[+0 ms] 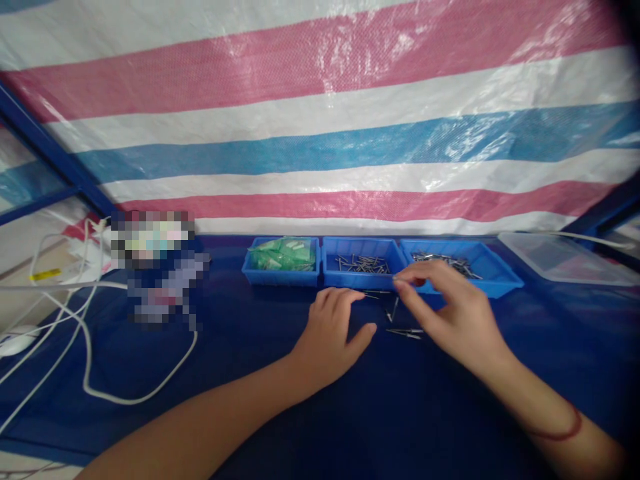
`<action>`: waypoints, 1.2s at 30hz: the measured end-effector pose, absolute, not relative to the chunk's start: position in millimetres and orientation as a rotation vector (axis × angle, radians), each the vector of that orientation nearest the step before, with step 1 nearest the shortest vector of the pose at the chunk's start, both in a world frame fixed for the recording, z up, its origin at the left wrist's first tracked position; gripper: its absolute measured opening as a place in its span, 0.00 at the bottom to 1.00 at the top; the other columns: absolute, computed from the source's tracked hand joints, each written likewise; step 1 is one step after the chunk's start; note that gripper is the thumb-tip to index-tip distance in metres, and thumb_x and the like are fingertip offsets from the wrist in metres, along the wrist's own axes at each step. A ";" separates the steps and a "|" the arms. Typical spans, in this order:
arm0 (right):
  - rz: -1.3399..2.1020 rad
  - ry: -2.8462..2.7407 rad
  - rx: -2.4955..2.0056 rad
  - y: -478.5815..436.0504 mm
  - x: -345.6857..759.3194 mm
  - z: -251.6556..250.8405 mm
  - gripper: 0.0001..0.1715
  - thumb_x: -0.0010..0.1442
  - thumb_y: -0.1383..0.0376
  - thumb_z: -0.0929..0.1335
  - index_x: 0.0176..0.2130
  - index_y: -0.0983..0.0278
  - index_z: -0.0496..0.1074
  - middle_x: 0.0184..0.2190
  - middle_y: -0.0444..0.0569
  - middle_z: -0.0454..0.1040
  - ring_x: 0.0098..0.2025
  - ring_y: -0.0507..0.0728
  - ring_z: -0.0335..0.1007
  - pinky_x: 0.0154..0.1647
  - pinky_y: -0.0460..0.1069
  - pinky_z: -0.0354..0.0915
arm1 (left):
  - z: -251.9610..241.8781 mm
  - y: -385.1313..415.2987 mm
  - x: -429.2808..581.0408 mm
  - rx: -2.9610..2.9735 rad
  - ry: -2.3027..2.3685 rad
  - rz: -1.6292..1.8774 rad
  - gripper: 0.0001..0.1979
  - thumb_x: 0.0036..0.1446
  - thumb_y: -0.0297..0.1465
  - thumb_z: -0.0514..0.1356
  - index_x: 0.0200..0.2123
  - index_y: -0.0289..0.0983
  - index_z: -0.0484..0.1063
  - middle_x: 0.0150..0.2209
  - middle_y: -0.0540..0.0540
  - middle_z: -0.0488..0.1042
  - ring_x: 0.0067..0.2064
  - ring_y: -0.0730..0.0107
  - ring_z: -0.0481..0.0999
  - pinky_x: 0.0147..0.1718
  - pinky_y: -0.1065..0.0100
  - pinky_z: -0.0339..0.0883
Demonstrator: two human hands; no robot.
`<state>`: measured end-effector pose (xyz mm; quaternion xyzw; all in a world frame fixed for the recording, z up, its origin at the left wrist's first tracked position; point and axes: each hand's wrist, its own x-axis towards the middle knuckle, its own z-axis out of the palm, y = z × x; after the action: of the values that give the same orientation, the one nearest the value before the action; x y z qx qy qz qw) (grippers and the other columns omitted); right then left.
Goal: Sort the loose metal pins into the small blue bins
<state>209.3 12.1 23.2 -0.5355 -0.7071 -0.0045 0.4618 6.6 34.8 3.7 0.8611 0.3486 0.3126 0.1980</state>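
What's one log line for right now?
left hand: open, near metal pins | right hand: thumb and finger close together, hold unclear | middle blue bin: more pins

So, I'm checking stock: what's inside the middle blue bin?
Loose, rivet-like metal pins lie in the middle blue bin; anything beneath the pile is covered.

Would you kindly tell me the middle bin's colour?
The middle bin is blue, as the head view shows.

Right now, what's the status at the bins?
Left hand open. Right hand pinched, contents unclear. Loose metal pins between them. Blue bins close behind.
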 end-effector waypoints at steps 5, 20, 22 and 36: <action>-0.564 -1.524 -1.670 35.2 261.1 13.2 0.17 0.58 0.55 0.65 0.40 0.64 0.74 0.36 0.54 0.72 0.39 0.61 0.69 0.45 0.57 0.65 | 4.0 32.6 10.9 2.826 0.557 0.569 0.19 0.63 0.44 0.52 0.55 0.46 0.67 0.62 0.46 0.61 0.65 0.55 0.53 0.58 0.53 0.52; -0.133 -1.924 -1.356 11.8 207.3 22.0 0.07 0.62 0.64 0.63 0.38 0.60 0.71 0.37 0.51 0.73 0.43 0.60 0.70 0.48 0.56 0.65 | 4.5 42.3 3.6 2.926 0.704 0.504 0.18 0.65 0.41 0.49 0.52 0.41 0.69 0.51 0.45 0.72 0.52 0.61 0.66 0.49 0.59 0.57; -0.015 -2.056 -1.337 11.8 204.5 18.6 0.08 0.62 0.64 0.63 0.37 0.61 0.71 0.36 0.50 0.74 0.40 0.58 0.71 0.45 0.54 0.66 | 3.0 43.3 2.5 2.941 0.715 0.494 0.19 0.65 0.42 0.49 0.52 0.42 0.69 0.53 0.44 0.70 0.53 0.60 0.66 0.49 0.58 0.57; 0.111 -2.322 -1.527 12.0 206.5 2.7 0.11 0.59 0.69 0.62 0.39 0.62 0.72 0.37 0.50 0.72 0.38 0.57 0.70 0.43 0.53 0.67 | 0.9 43.9 2.2 2.905 0.688 0.500 0.17 0.65 0.38 0.49 0.52 0.41 0.68 0.57 0.45 0.67 0.61 0.58 0.61 0.56 0.52 0.53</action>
<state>206.5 12.0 2.7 -0.5400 -0.8215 0.0392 0.1791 2.2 43.9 0.9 0.9582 0.2270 0.1648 0.0571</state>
